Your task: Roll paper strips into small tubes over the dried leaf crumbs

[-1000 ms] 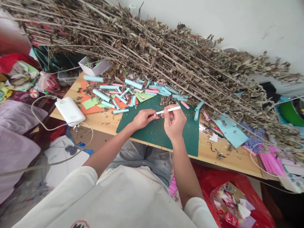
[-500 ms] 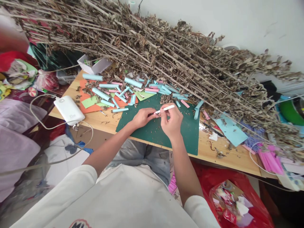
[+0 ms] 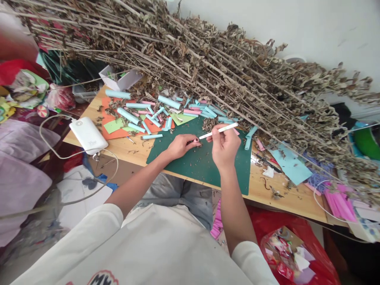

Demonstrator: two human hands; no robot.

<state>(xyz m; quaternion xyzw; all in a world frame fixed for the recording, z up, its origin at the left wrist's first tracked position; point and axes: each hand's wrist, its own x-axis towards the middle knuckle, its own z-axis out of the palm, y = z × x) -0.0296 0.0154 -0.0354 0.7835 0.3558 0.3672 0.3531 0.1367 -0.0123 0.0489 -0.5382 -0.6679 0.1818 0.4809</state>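
Note:
My left hand is closed over the green cutting mat, pinching a small pink paper roll between thumb and fingers. In my right hand is a slim white pen-like stick, tilted up to the right. Its left tip points at the open end of the roll, with a small gap between them. Just behind the hands lie several rolled blue paper tubes and pink ones.
A large bundle of dried stalks covers the back of the wooden table. A white power bank with a cable sits at left. Blue paper lies at right. A red bag of scraps stands below.
My right hand has moved right, drawing the white stick away from the pink roll, and more of the stick shows. My left hand keeps its hold on the roll.

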